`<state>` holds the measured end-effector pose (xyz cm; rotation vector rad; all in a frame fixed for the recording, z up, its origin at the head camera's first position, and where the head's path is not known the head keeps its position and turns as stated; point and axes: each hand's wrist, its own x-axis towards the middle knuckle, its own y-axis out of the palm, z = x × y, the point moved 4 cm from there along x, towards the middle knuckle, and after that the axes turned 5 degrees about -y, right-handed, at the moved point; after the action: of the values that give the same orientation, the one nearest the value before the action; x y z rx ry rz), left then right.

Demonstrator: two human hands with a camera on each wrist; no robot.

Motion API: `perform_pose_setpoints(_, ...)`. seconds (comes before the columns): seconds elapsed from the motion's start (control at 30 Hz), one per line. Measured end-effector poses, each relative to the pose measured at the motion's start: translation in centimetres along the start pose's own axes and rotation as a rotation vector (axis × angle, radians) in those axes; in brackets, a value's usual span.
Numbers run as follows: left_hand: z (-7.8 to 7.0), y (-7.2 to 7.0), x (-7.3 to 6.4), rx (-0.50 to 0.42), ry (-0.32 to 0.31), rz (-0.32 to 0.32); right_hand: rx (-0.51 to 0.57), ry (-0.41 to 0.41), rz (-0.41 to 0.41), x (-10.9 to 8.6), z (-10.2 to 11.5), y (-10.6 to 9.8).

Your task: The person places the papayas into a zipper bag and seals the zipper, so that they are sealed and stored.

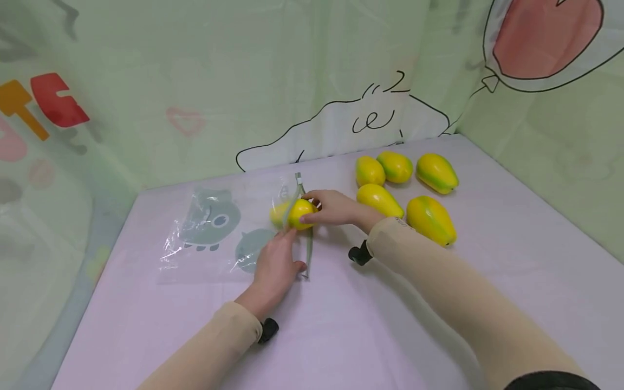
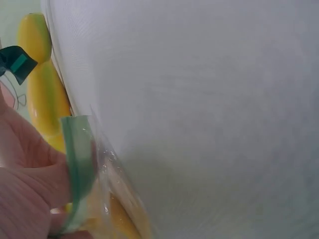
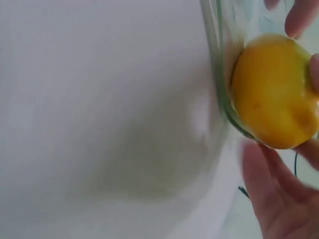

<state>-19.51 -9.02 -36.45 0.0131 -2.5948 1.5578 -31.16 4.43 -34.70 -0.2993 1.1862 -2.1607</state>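
In the head view, our right grip [image 1: 335, 208] is clamped on a yellow fruit [image 1: 298, 214] partly inside the mouth of a clear bag [image 1: 212, 222]; our left grip [image 1: 275, 262], at the fruit's seven o'clock, pinches the rim. Five more fruits [image 1: 431, 219] lie on the desk [image 1: 390, 325] towards two o'clock.

In the left wrist view, we see the bag's green strip [image 2: 77, 159] at eight o'clock.

In the right wrist view, the fruit sits at two o'clock.

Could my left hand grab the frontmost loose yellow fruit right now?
Probably not: your left hand holds the clear bag at its opening, and your right forearm stretches between it and the frontmost loose yellow fruit.
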Motion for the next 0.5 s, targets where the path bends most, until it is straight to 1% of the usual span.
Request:
perform_pose_setpoints(0.07, -0.1, 0.0, -0.1, 0.008, 0.004, -0.005, -0.024, 0.002, -0.054, 0.4, 0.2, 0.0)
perform_pose_setpoints(0.13, -0.2, 0.1, -0.1, 0.014, 0.015, -0.015, -0.012, 0.009, -0.087, 0.7, 0.5, 0.0)
perform_pose_setpoints(0.2, -0.2, 0.1, -0.1, 0.017, 0.029, -0.030, 0.023, 0.019, -0.110, 0.8, 0.7, 0.0)
perform_pose_setpoints(0.37, -0.2, 0.1, -0.1, 0.004, 0.026, -0.039, 0.202, 0.023, -0.090, 1.2, 1.2, 0.6)
perform_pose_setpoints(0.47, -0.1, 0.0, -0.1, 0.008, 0.020, -0.036, 0.328, 0.000, -0.045, 1.7, 1.5, 1.7)
perform_pose_setpoints(0.5, -0.1, 0.1, -0.1, 0.010, 0.018, -0.035, 0.353, -0.010, -0.022, 2.0, 1.7, 2.1)
